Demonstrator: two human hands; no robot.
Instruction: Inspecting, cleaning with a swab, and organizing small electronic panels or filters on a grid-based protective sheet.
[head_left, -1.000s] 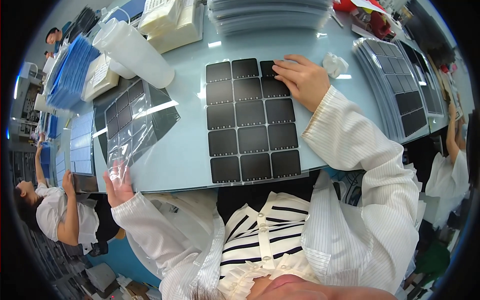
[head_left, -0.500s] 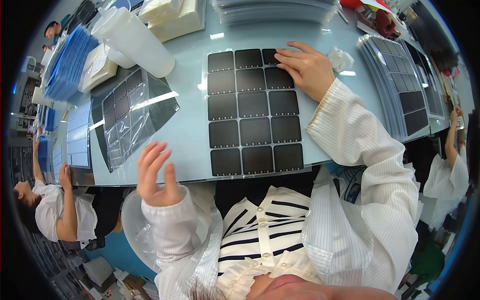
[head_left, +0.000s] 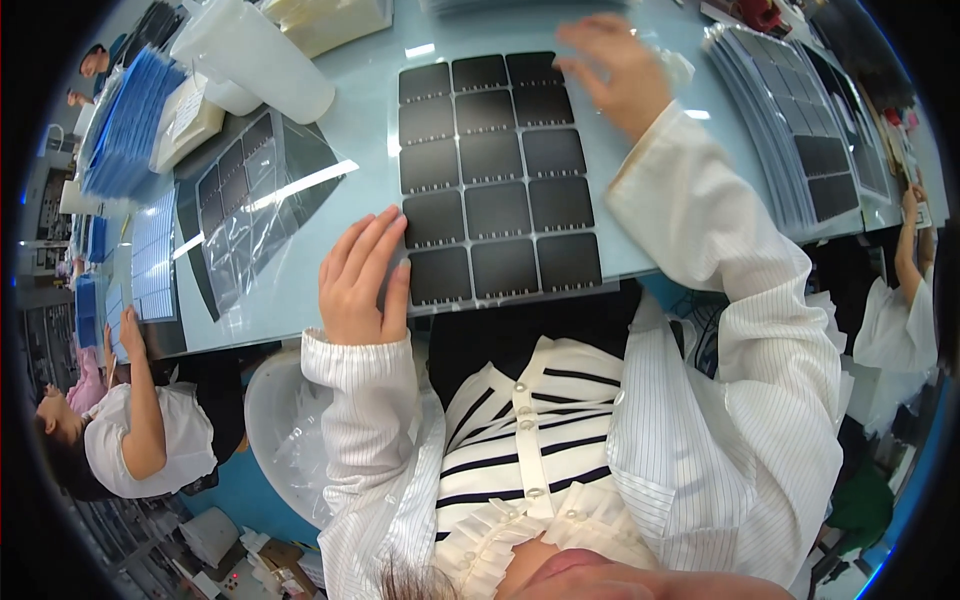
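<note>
A clear sheet with rows of black rounded panels lies flat on the glass-topped table in front of me. My left hand rests by the sheet's lower left edge, fingers stretched out and thumb apart, holding nothing. At the far right corner, my right hand is slightly blurred; its fingers are spread, and its fingertips are close to the top panel. I cannot tell whether they touch it.
A frosted plastic jug leans at the back left, near a stack of blue sheets. Film-wrapped dark sheets lie to the left. On the right stands a pile of similar panel sheets, with crumpled white tissue nearby. Co-workers sit on both sides.
My left hand has come from the air at the left to the sheet's lower left edge. My right hand has lifted slightly outward from the top right panel. The view has shifted.
</note>
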